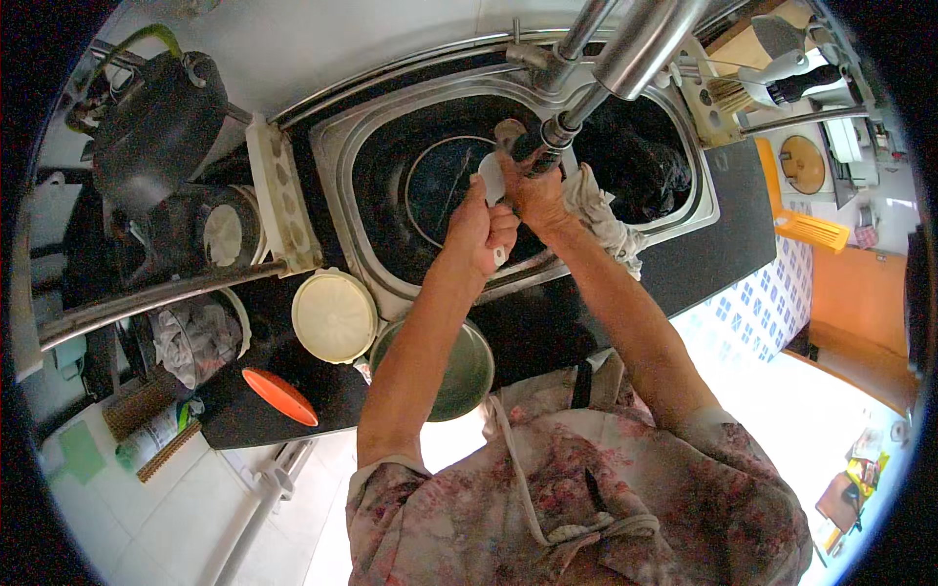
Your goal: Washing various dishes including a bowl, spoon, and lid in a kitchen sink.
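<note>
My left hand (485, 228) is closed around the handle of a white spoon or spatula (492, 178), whose pale head points up over the large sink basin (388, 212). The end of its handle shows below my fist. My right hand (535, 194) is beside the utensil's head, directly under the faucet head (546, 143). Its fingers are partly hidden by the faucet, so whether it grips something is unclear. A crumpled, stained cloth (597, 212) drapes over the sink near my right wrist. Black plastic (645, 168) lies in the smaller basin.
Left of the sink are a pale round lid (335, 316), a green-grey bowl (469, 366) at the counter edge and an orange lid (280, 397). A rack (168, 308) holds a dark kettle (161, 128). Brushes and utensils (777, 80) hang at right.
</note>
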`<state>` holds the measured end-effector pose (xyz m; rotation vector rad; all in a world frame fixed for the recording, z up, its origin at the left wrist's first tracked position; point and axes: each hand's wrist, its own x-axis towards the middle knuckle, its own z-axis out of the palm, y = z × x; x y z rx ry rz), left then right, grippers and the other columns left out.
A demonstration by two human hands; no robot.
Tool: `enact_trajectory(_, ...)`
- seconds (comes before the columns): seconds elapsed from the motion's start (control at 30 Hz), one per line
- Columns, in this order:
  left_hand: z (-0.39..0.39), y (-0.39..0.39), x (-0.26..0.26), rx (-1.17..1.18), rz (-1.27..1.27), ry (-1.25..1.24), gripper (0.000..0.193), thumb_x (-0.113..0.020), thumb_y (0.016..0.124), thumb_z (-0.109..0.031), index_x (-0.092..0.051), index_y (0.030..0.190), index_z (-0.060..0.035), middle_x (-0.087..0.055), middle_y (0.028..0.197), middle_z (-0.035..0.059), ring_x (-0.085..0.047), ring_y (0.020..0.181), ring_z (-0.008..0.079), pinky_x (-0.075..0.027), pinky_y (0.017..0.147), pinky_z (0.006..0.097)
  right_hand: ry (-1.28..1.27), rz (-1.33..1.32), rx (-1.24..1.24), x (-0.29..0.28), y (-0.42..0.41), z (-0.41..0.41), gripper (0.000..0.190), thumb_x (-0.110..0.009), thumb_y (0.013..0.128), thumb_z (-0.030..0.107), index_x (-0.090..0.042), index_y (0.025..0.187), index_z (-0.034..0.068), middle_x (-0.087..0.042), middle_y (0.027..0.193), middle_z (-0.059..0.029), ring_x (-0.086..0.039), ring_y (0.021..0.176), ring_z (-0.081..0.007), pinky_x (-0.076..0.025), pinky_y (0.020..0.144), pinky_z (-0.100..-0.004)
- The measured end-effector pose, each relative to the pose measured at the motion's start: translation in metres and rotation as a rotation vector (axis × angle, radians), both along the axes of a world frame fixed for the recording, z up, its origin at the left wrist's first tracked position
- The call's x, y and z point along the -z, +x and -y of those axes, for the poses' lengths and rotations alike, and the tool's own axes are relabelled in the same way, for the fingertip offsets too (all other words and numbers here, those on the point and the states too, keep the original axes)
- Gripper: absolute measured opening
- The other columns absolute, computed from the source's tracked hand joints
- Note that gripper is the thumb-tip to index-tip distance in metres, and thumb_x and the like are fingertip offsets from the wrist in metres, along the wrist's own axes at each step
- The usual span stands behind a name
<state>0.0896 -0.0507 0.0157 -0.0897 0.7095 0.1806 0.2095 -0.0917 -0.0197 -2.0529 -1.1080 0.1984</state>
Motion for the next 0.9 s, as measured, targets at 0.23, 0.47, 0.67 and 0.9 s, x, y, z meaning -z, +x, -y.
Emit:
enact_trajectory(0.23,-0.009,-0.013,0.008,-0.017,0.043,-0.06,0.034,-0.04,0.088,-0.049,-0.039,0.082,-0.0153,-0.022,0.051,-0.0058,-0.018,0.037,0.0047,-0.012,0.03,0.0194,-0.358,0.061,-0.169,-0.027,0.007,0.005,0.024,-0.059,0.078,0.014,-0.055,0.1,0.005,-0.055,0.104,-0.0173,-0.055,0.091,-0.0318,-0.046,0.074,-0.0382)
enact_trajectory(0.47,0.003,-0.005,-0.004,0.046,-0.14,0.125,0.037,-0.038,0.088,-0.051,-0.039,0.08,-0.0152,-0.022,0.05,-0.0058,-0.019,0.037,0.0047,-0.013,0.031,0.0192,-0.022,0.19,-0.449,-0.033,0.005,0.012,0.025,-0.057,0.078,0.013,-0.053,0.102,0.009,-0.051,0.107,-0.0192,-0.051,0.096,-0.036,-0.04,0.084,-0.0423)
enact_trajectory(0.67,0.004,-0.004,0.011,-0.039,-0.018,0.008,0.037,-0.037,0.088,-0.052,-0.039,0.082,-0.0157,-0.021,0.05,-0.0057,-0.019,0.037,0.0052,-0.014,0.032,0.0199,-0.039,-0.061,-0.288,-0.015,-0.008,0.002,0.026,-0.059,0.075,0.015,-0.053,0.099,0.007,-0.054,0.09,-0.0178,-0.053,0.079,-0.0365,-0.043,0.07,-0.0419)
enact_trajectory(0.9,0.004,-0.002,0.007,-0.05,-0.049,0.025,0.034,-0.038,0.088,-0.05,-0.038,0.084,-0.0158,-0.022,0.052,-0.0052,-0.018,0.038,0.005,-0.013,0.031,0.019,0.062,0.051,-0.023,-0.006,0.004,0.002,0.021,-0.062,0.075,0.022,-0.057,0.091,0.009,-0.059,0.084,-0.0139,-0.058,0.071,-0.0332,-0.047,0.063,-0.0411)
